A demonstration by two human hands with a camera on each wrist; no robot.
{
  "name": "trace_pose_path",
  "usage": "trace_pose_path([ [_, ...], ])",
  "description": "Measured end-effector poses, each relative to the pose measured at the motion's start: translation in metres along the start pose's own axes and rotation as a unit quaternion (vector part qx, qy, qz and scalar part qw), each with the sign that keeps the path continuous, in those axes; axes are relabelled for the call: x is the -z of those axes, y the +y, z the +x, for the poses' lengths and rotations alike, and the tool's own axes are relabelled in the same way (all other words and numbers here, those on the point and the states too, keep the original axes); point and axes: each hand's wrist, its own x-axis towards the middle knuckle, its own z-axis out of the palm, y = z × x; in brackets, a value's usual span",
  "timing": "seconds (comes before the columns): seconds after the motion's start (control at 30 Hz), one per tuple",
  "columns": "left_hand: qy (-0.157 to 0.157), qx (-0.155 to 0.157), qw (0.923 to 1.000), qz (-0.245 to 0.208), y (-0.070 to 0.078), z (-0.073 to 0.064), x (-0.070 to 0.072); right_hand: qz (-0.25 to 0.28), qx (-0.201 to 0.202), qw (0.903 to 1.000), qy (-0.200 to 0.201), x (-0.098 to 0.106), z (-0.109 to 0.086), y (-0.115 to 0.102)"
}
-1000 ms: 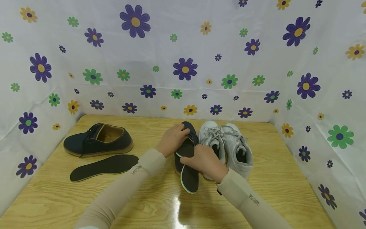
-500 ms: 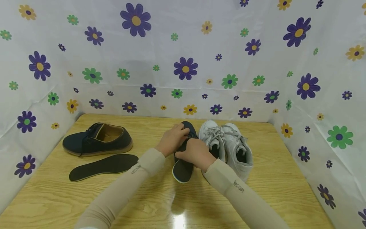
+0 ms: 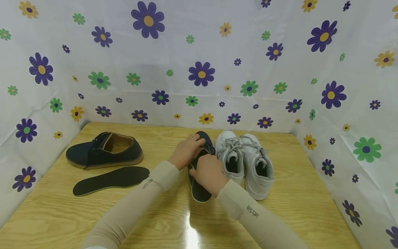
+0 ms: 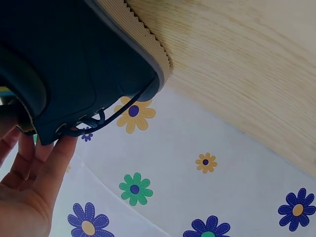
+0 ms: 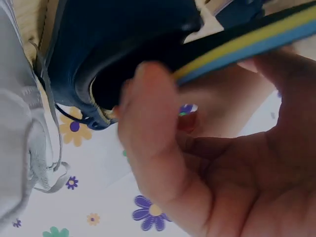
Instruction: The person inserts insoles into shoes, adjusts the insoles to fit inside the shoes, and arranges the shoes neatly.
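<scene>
A dark navy lace-up shoe [image 3: 202, 136] stands mid-table, toe towards the back wall. My left hand [image 3: 186, 152] grips it at the opening's edge; the left wrist view shows fingers at the laces [image 4: 91, 121] and eyelets. My right hand [image 3: 209, 174] holds a black insole [image 3: 200, 193] between thumb and fingers. Yellow and blue layers show along the insole's edge [image 5: 247, 48] in the right wrist view. The insole's front reaches into the shoe's opening; its tip is hidden there. Its rear end sticks out over the heel towards me.
The matching navy shoe [image 3: 115, 159] lies at the left, with a second black insole [image 3: 112, 181] flat in front of it. A pair of white sneakers [image 3: 229, 152] stands close on the right of the worked shoe. Flowered cloth [image 3: 174, 62] walls the wooden table [image 3: 149, 216].
My right hand has shifted left and slightly forward with the insole, whose rear end has swung left into line with the shoe. The left hand stays on the shoe.
</scene>
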Motion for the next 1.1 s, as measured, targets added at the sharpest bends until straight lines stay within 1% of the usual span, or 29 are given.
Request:
trace_pose_path([
  [0.07,0.003,0.0,1.0,0.009,0.001,0.001,-0.001,-0.053,-0.016,0.9985,0.001,-0.003,-0.008,-0.005],
  [0.13,0.004,0.002,0.9999,0.013,0.001,0.002,-0.001,-0.084,-0.027,0.9961,-0.004,-0.005,-0.016,-0.009],
  [0.23,0.001,0.006,0.9999,0.011,0.001,0.002,-0.001,-0.087,-0.036,0.9955,-0.006,-0.007,-0.028,-0.014],
  [0.37,0.0,0.007,1.0,0.004,0.001,0.002,0.0,-0.048,-0.028,0.9984,0.011,-0.009,-0.037,-0.013],
  [0.5,-0.003,0.009,0.9999,0.002,0.001,0.001,-0.001,-0.006,-0.024,0.9996,0.013,-0.006,-0.036,-0.01],
  [0.63,-0.01,0.015,0.9998,0.007,0.0,0.003,-0.001,0.022,-0.02,0.9994,0.016,0.001,-0.03,-0.007],
  [0.73,-0.02,0.017,0.9996,0.015,0.0,0.003,0.0,0.045,-0.008,0.9987,0.021,0.004,-0.024,-0.004],
  [0.87,-0.036,0.015,0.9991,0.015,0.001,0.003,0.002,0.069,-0.006,0.9975,0.011,0.004,-0.015,-0.003],
  [1.0,-0.039,0.01,0.9992,0.006,0.001,0.002,0.002,0.093,-0.017,0.9955,-0.003,0.002,-0.007,-0.003],
  [1.1,-0.033,0.005,0.9994,0.004,0.0,0.001,0.001,0.089,-0.021,0.9958,-0.003,0.001,-0.001,-0.004],
])
